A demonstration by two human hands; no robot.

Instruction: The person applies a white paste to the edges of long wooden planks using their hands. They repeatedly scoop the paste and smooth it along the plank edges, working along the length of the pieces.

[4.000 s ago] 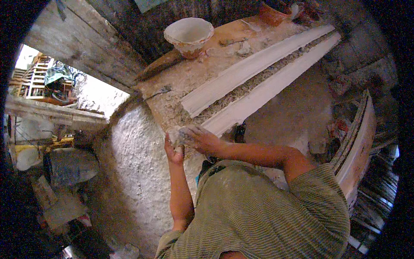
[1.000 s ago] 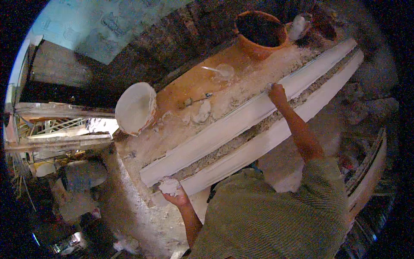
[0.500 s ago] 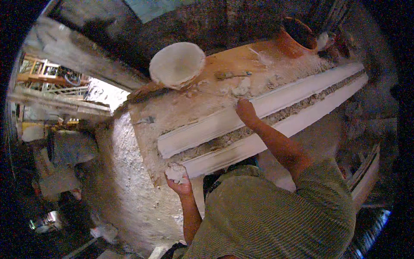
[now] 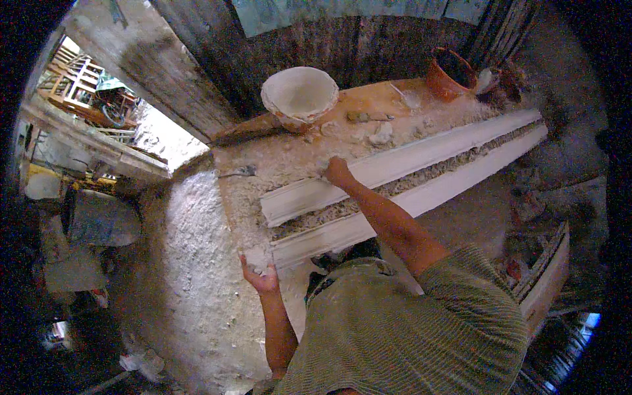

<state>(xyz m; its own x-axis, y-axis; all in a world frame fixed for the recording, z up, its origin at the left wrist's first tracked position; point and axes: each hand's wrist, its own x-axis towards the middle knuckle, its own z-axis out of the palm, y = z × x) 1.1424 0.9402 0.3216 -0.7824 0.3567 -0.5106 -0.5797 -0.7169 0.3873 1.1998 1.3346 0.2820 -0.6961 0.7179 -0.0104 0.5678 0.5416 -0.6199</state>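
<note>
Cupping a plaster lump (image 4: 255,258) in your left hand (image 4: 264,280) by the bench corner, you pressed your right hand (image 4: 337,171), fingers curled, on the upper white moulding (image 4: 421,158).

No packages, labels, signs or screens were to be seen anywhere in the view, from twelve o'clock round to six o'clock and back.
</note>
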